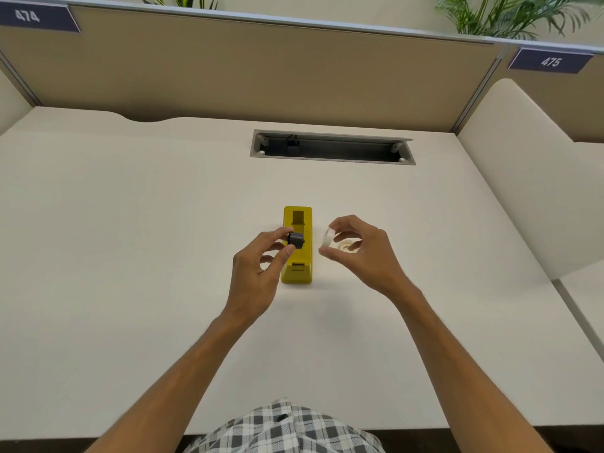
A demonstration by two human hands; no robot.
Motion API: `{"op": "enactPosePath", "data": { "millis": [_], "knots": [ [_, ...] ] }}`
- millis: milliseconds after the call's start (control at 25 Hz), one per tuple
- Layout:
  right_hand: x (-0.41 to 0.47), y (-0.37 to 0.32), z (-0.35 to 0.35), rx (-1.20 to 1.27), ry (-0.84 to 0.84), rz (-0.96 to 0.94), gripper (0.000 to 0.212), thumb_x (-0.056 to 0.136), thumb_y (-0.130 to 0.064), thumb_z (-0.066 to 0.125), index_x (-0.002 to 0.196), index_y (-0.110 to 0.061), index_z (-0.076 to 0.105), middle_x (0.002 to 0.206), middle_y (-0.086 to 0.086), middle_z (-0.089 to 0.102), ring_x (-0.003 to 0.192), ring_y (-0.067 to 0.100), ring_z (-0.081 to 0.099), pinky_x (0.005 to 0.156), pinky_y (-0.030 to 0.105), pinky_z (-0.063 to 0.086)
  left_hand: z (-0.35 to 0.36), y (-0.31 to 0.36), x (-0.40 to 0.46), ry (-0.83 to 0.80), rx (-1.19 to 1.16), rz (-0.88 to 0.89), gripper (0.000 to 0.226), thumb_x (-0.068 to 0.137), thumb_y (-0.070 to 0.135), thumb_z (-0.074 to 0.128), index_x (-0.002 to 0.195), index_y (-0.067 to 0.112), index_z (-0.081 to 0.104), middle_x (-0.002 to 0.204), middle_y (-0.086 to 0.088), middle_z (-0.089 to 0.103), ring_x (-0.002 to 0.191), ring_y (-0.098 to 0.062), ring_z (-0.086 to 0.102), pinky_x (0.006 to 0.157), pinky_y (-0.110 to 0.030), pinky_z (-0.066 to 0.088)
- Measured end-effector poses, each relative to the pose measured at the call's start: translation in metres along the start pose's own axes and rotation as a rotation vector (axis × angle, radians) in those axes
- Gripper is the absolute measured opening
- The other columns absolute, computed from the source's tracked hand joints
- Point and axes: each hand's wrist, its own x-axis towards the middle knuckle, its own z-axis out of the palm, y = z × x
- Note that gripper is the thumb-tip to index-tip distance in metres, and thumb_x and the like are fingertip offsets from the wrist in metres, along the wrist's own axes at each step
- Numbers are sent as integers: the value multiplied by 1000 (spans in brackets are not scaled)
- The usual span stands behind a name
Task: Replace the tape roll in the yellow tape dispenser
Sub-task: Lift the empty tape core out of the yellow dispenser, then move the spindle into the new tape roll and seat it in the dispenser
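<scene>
The yellow tape dispenser (297, 253) stood on the pale worktop (130, 256), lengthwise away from the person, its roll bay empty and open at the top. Both hands were raised just over it, one on each side.

The left hand (258, 273) had its grip closed on the dark grey spindle (296, 239), thumb below and forefinger above, the little hub held right over the left edge of the dispenser's middle. The other fingers of that hand were loosely curled.

The right hand (362, 253) pinched a white tape roll (327, 237) between thumb and fingertips, the roll turned on edge with its flat face toward the spindle. It hung just to the right of the dispenser, clear of it, with a small gap between roll and spindle. Under that hand, on the worktop, lay a second pale roll (347, 246), partly hidden by the fingers; I could not tell how much tape it carried.

Beyond the dispenser, a cable slot (331, 147) was cut into the worktop.
</scene>
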Motion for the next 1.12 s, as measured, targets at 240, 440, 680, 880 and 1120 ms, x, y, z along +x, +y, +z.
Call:
{"op": "enactPosePath", "data": {
  "millis": [240, 440, 680, 880, 1120],
  "knots": [
    [-2, 39, 3, -226, 20, 75, 41, 81, -39, 73, 121, -32, 63, 108, -8, 58, 100, 11, 56, 84, 28, 45, 0, 0, 1, 4, 4, -19, 28, 93, 19, 61, 121, 20, 63, 110, 7, 70, 100, -9, 65, 80, -17, 52],
    [6, 48, 14, -360, 12, 77, 66, 77, -36, 77, 136, -26, 47, 108, -12, 65, 105, 17, 53, 91, 36, 41, 1, 1, 1, 8, 10, -12, 28, 92, 19, 62, 120, 21, 63, 109, 8, 70, 97, -4, 65, 77, -12, 50],
    [12, 58, 27, -431, -15, 73, 74, 73, -36, 80, 136, -25, 44, 108, -11, 67, 107, 20, 54, 92, 38, 40, 1, 1, 0, 9, 21, -16, 29, 92, 19, 62, 121, 23, 63, 109, 10, 69, 97, -2, 64, 78, -14, 51],
    [15, 65, 32, -489, -38, 75, 72, 74, -36, 77, 137, -24, 43, 110, -12, 68, 111, 19, 53, 91, 35, 34, 1, 0, 0, 9, 31, -21, 30, 92, 20, 63, 121, 22, 63, 109, 10, 69, 97, -1, 64, 77, -12, 50],
    [15, 61, 30, -493, -82, 101, 65, 76, -36, 75, 135, -24, 50, 119, -8, 64, 116, 17, 50, 97, 36, 34, 2, 0, 0, 5, 24, -25, 30, 91, 18, 63, 121, 22, 63, 109, 10, 69, 96, -2, 64, 76, -12, 50]
  ]
}}
